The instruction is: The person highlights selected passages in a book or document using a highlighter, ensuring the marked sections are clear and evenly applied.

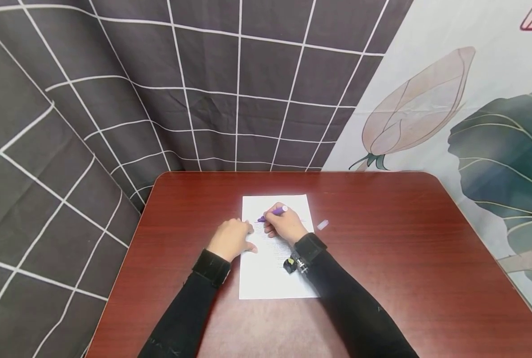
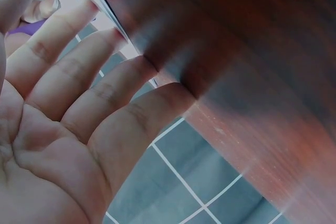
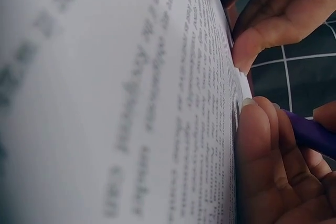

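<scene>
Two hands meet on a printed sheet: right hand grips a purple pen; left hand, fingers straight, presses the sheet's left edge.

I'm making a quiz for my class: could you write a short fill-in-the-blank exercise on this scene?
1. The right hand holds a marker whose colour is ____.
2. The left hand rests with straight fingers on the sheet's ____ edge.
3. The printed paper lies on a table made of reddish-brown ____.
4. The small pale cap lies on the table, to the ____ of the paper.

Missing words: purple; left; wood; right
</scene>
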`<state>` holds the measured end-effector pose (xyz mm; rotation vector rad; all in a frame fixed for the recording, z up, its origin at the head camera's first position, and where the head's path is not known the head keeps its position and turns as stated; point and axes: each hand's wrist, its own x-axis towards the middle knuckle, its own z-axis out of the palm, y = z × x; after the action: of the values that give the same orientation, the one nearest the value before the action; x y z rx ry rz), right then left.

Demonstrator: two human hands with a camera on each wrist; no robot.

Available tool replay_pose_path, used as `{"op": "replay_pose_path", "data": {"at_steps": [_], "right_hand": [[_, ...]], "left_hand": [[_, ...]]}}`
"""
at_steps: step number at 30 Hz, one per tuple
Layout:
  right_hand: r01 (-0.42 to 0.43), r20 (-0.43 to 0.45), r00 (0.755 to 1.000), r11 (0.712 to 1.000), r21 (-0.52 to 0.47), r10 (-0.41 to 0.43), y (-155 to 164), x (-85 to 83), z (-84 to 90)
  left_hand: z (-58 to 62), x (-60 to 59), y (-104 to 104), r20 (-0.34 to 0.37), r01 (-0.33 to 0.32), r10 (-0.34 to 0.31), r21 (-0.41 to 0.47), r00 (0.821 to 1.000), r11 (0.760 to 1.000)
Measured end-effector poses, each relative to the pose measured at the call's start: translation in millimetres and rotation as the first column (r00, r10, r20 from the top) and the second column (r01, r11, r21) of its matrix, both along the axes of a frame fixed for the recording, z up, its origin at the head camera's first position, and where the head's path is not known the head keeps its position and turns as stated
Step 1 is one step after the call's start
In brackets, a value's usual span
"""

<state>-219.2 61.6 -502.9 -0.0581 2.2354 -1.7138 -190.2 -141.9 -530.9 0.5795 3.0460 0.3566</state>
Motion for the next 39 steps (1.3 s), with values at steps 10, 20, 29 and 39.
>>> {"op": "replay_pose_path", "data": {"at_steps": [10,20,29,39], "right_hand": [[0.036,0.033,0.999,0.999,-0.035,-0.034,5,-1.2,0.3],[0.042,0.017,0.999,0.999,0.010,-0.042,12,-3.1,-0.1],[0.078,0.035,0.996,0.997,-0.005,-0.078,20,-2.6,-1.2],[0.116,0.050,0.992,0.993,-0.016,-0.115,29,-2.0,-1.5]], "left_hand": [[-6.8,-4.2,-1,0.005,-0.005,0.005,-0.025,1.000,1.000],[26.6,8.2,5,0.056,-0.025,0.024,0.022,0.998,0.999],[32.3,13.1,4,0.037,-0.023,0.022,0.026,0.999,0.999],[45.4,19.3,8,0.062,-0.034,0.033,0.011,0.998,0.999]]}}
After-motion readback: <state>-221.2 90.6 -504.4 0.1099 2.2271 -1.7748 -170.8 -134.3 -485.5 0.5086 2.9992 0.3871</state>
